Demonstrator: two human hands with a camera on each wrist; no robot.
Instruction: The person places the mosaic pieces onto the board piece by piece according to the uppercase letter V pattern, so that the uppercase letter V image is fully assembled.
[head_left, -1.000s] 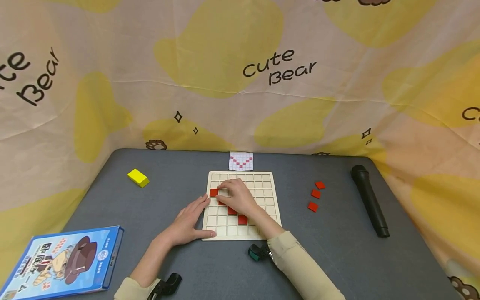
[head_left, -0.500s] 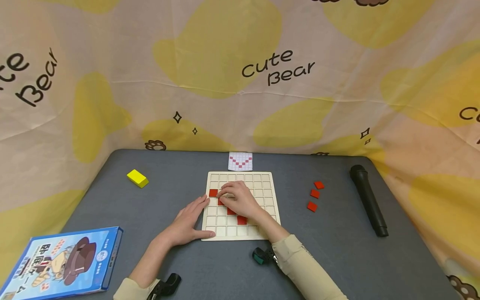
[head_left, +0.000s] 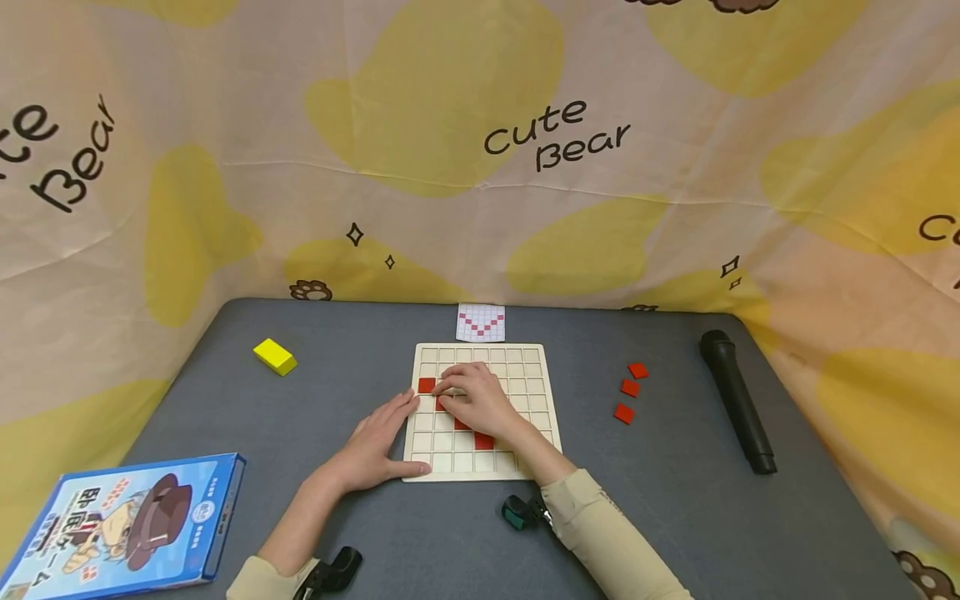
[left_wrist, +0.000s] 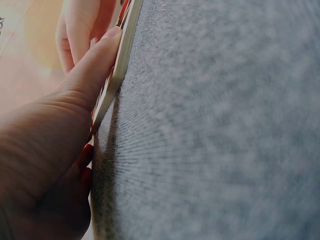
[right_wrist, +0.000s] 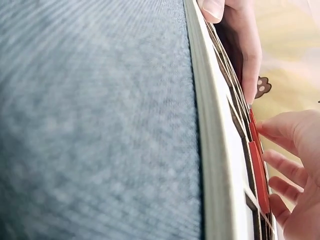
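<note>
Right grip (head_left: pixel 478 402): partly closed above the board (head_left: pixel 529 386), fingers bent, a fingertip meeting the second red tile (head_left: pixel 439 404); I cannot tell whether I pinch the tile or only press it
Left grip (head_left: pixel 377 446): spread wide, thumb over the board's near left corner and fingertips at its left edge, nothing enclosed
Second red tile: in the left part of the board, one step nearer me and rightward of the corner red tile (head_left: pixel 427 385)
Risk at the tile: it could ride up on a grid ridge and sit tilted, the likely cause being off-centre pressure from my fingertip
Risk to the neighbours: my bent fingers hang close to the third red tile (head_left: pixel 461 423) and could knock it out of line as I lift away
Risk to the board: it could slide or swivel on the surface (head_left: pixel 435 533) should I push sideways while my left grip slackens
Board direction: lying flat, one edge toward me, its rows running left to right; roughly square, so I read no clear long axis
Tile direction: square and without a long axis; the four placed tiles form a diagonal from far left to near right
</note>
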